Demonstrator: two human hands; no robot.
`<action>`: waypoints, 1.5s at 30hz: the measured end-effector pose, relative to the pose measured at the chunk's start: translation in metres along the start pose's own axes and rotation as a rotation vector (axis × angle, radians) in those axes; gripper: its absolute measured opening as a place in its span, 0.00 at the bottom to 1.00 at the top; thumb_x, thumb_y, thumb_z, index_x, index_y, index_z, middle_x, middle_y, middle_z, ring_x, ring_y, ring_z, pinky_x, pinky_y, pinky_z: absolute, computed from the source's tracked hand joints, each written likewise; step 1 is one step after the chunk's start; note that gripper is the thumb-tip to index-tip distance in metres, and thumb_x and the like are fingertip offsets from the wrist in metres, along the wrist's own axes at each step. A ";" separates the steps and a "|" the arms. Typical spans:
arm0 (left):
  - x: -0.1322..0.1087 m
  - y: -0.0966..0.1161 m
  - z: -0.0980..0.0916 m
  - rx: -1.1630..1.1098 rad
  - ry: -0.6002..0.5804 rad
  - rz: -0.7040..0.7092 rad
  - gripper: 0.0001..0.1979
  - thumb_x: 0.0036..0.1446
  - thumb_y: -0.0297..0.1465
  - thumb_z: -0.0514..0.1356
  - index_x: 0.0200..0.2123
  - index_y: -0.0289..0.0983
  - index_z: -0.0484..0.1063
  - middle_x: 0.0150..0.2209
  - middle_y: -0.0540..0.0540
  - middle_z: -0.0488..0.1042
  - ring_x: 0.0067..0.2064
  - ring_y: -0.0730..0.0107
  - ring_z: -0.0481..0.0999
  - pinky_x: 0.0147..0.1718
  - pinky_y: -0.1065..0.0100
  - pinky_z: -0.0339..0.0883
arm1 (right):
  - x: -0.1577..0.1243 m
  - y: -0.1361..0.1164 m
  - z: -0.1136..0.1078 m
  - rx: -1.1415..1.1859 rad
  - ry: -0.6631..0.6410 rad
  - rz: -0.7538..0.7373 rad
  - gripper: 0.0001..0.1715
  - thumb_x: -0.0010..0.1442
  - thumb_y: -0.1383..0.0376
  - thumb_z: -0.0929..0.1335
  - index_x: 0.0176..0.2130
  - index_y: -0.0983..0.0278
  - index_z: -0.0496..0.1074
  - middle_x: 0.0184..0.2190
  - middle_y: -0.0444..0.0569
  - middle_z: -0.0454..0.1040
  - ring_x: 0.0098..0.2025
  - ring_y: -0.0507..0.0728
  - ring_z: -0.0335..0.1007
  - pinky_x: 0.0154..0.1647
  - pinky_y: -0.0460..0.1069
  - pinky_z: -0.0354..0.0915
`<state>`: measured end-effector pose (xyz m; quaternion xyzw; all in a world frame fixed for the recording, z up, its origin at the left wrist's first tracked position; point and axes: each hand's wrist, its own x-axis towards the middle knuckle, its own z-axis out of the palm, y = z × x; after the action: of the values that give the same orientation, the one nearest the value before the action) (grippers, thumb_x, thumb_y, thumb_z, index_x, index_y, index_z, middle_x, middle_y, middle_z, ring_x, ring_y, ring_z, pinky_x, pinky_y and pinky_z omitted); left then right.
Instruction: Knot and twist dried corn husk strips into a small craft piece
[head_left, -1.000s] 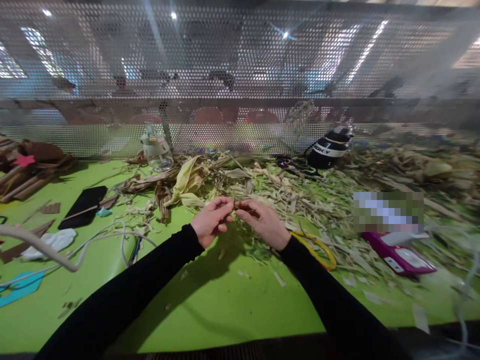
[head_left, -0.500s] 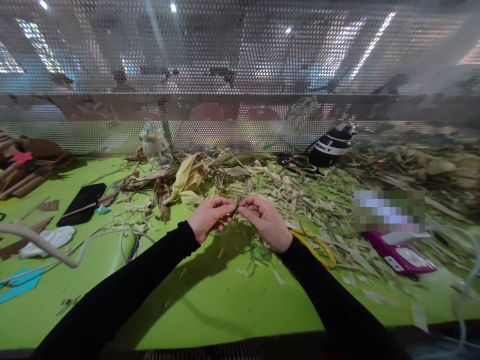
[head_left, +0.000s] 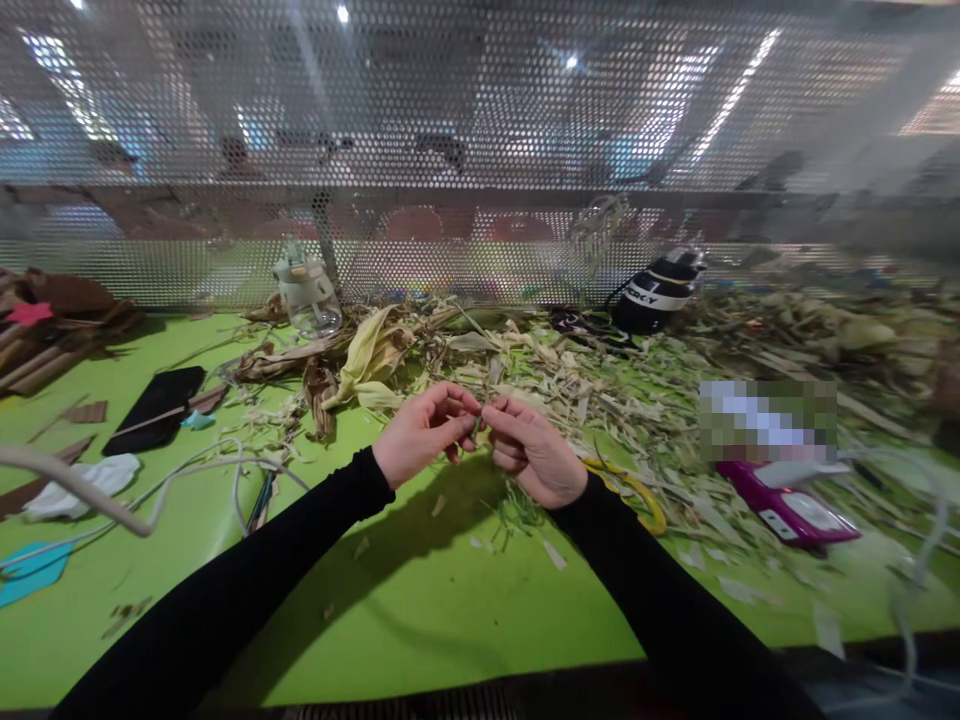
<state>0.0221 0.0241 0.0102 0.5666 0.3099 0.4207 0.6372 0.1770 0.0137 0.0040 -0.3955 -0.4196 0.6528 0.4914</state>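
Observation:
Over the green table [head_left: 420, 630], my left hand [head_left: 420, 437] and my right hand [head_left: 541, 458] meet fingertip to fingertip. Both are closed in a pinch around a tiny, thin greenish-brown piece, too small and hidden to name. Just behind them lies a pale yellow corn husk [head_left: 369, 362], beside brown dried husk [head_left: 319, 395]. Green shreds [head_left: 517, 512] lie on the table below my right hand. A yellow loop [head_left: 651, 505], partly hidden, is beside my right wrist.
Torn husk strips [head_left: 630, 405] cover the middle and right. A clear bottle [head_left: 309, 300] and a black bottle [head_left: 656, 295] stand before the perforated metal screen [head_left: 480, 110]. At left are a black phone [head_left: 154, 410] and cables [head_left: 82, 490]; at right, a magenta device [head_left: 795, 510].
My right hand has turned slightly, and its curled lower fingers show more. My left fingers have shifted a little around the small piece. The whole view has drifted slightly.

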 end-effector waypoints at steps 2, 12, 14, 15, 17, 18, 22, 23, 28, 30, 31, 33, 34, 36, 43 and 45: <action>0.000 0.000 0.000 0.032 -0.004 0.009 0.10 0.49 0.30 0.61 0.35 0.36 0.64 0.27 0.52 0.68 0.24 0.80 0.70 0.19 0.78 0.63 | -0.001 -0.001 0.000 0.019 -0.004 0.007 0.18 0.45 0.60 0.74 0.27 0.63 0.61 0.15 0.32 0.53 0.14 0.42 0.34 0.12 0.40 0.34; -0.002 -0.009 0.006 0.154 0.039 0.106 0.12 0.46 0.26 0.62 0.34 0.35 0.62 0.31 0.51 0.66 0.25 0.83 0.64 0.25 0.78 0.61 | -0.001 0.000 -0.002 -0.014 -0.008 0.003 0.18 0.47 0.59 0.73 0.25 0.63 0.60 0.13 0.31 0.45 0.14 0.42 0.32 0.12 0.40 0.34; -0.003 -0.010 0.007 0.216 0.041 0.099 0.11 0.48 0.29 0.61 0.35 0.36 0.62 0.32 0.51 0.66 0.24 0.83 0.65 0.22 0.77 0.60 | -0.001 0.000 -0.001 0.001 0.004 0.012 0.18 0.47 0.60 0.73 0.25 0.63 0.60 0.12 0.30 0.45 0.14 0.42 0.32 0.12 0.39 0.34; -0.004 -0.011 0.006 0.254 0.048 0.098 0.11 0.49 0.29 0.59 0.36 0.36 0.61 0.32 0.51 0.67 0.23 0.82 0.65 0.21 0.77 0.59 | -0.001 0.000 0.000 0.008 0.009 0.014 0.18 0.46 0.60 0.73 0.25 0.63 0.60 0.12 0.30 0.45 0.14 0.42 0.32 0.12 0.39 0.34; -0.004 -0.013 0.005 0.354 0.074 0.132 0.09 0.51 0.28 0.57 0.36 0.37 0.62 0.32 0.50 0.67 0.23 0.81 0.66 0.20 0.76 0.59 | -0.001 0.000 0.001 0.020 0.014 0.020 0.18 0.45 0.60 0.73 0.26 0.63 0.60 0.12 0.30 0.45 0.14 0.42 0.32 0.12 0.39 0.34; -0.004 -0.014 0.005 0.414 0.084 0.171 0.08 0.51 0.27 0.56 0.36 0.37 0.62 0.33 0.50 0.67 0.23 0.81 0.66 0.21 0.76 0.59 | -0.001 0.000 0.001 0.024 0.013 0.027 0.18 0.45 0.60 0.73 0.26 0.63 0.60 0.13 0.30 0.45 0.14 0.42 0.32 0.12 0.39 0.34; -0.005 -0.020 0.004 0.665 0.083 0.376 0.11 0.48 0.21 0.54 0.37 0.36 0.65 0.32 0.50 0.68 0.27 0.79 0.67 0.27 0.75 0.62 | -0.001 -0.001 -0.001 0.038 -0.003 0.082 0.19 0.46 0.59 0.73 0.25 0.63 0.60 0.13 0.30 0.43 0.15 0.42 0.30 0.12 0.39 0.34; -0.005 -0.021 0.004 0.707 0.079 0.412 0.12 0.47 0.21 0.54 0.37 0.36 0.65 0.32 0.50 0.68 0.28 0.78 0.67 0.29 0.74 0.63 | -0.001 -0.002 -0.002 0.040 -0.008 0.094 0.19 0.46 0.59 0.73 0.25 0.63 0.60 0.13 0.30 0.43 0.15 0.42 0.30 0.12 0.39 0.34; -0.005 -0.023 0.003 0.737 0.097 0.468 0.07 0.51 0.23 0.55 0.36 0.36 0.66 0.31 0.49 0.69 0.28 0.78 0.68 0.29 0.74 0.64 | -0.001 -0.002 -0.002 0.033 -0.026 0.108 0.18 0.46 0.58 0.73 0.24 0.64 0.61 0.14 0.30 0.42 0.15 0.42 0.30 0.12 0.39 0.34; -0.004 -0.023 0.001 0.770 0.102 0.485 0.03 0.54 0.26 0.55 0.34 0.36 0.66 0.30 0.49 0.69 0.27 0.78 0.67 0.28 0.75 0.63 | -0.001 -0.001 -0.002 0.022 -0.026 0.101 0.19 0.46 0.58 0.73 0.24 0.64 0.61 0.14 0.31 0.43 0.15 0.42 0.31 0.12 0.39 0.34; -0.003 -0.023 0.000 0.799 0.106 0.502 0.02 0.55 0.27 0.55 0.34 0.36 0.66 0.30 0.49 0.69 0.27 0.78 0.67 0.27 0.75 0.63 | -0.001 0.000 -0.002 0.018 -0.026 0.096 0.19 0.45 0.58 0.73 0.24 0.64 0.61 0.14 0.31 0.43 0.15 0.42 0.31 0.12 0.39 0.34; -0.003 -0.024 -0.001 0.866 0.122 0.547 0.04 0.57 0.28 0.54 0.35 0.36 0.67 0.31 0.48 0.71 0.28 0.77 0.67 0.28 0.75 0.63 | -0.001 0.000 -0.003 0.005 -0.025 0.087 0.19 0.46 0.57 0.73 0.24 0.64 0.60 0.14 0.31 0.43 0.15 0.42 0.31 0.12 0.39 0.34; -0.003 -0.025 -0.001 0.906 0.130 0.571 0.05 0.58 0.29 0.53 0.36 0.36 0.68 0.32 0.47 0.71 0.29 0.76 0.68 0.29 0.74 0.64 | -0.001 0.000 -0.003 -0.004 -0.023 0.086 0.19 0.46 0.57 0.73 0.24 0.64 0.60 0.14 0.31 0.42 0.15 0.42 0.31 0.12 0.39 0.34; -0.004 -0.026 -0.002 1.013 0.137 0.603 0.07 0.60 0.30 0.52 0.40 0.36 0.68 0.34 0.46 0.73 0.31 0.74 0.70 0.31 0.73 0.65 | -0.001 -0.001 -0.003 -0.023 -0.013 0.092 0.19 0.46 0.57 0.72 0.24 0.63 0.60 0.14 0.30 0.42 0.15 0.42 0.30 0.11 0.39 0.34; -0.008 -0.021 -0.001 1.091 0.140 0.651 0.10 0.61 0.31 0.51 0.36 0.37 0.72 0.36 0.45 0.73 0.36 0.72 0.73 0.35 0.71 0.66 | 0.000 -0.003 -0.004 -0.043 0.000 0.108 0.20 0.45 0.57 0.73 0.24 0.63 0.59 0.14 0.30 0.42 0.15 0.42 0.30 0.12 0.39 0.33; -0.007 -0.020 -0.003 1.055 0.151 0.699 0.09 0.60 0.31 0.53 0.35 0.37 0.72 0.40 0.43 0.73 0.37 0.72 0.73 0.36 0.70 0.67 | 0.000 -0.002 -0.005 -0.055 -0.003 0.100 0.19 0.45 0.57 0.73 0.24 0.63 0.60 0.14 0.30 0.43 0.14 0.42 0.31 0.12 0.40 0.33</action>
<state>0.0199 0.0190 -0.0103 0.8408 0.3162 0.4331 0.0739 0.1827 0.0152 0.0044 -0.4285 -0.4178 0.6652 0.4465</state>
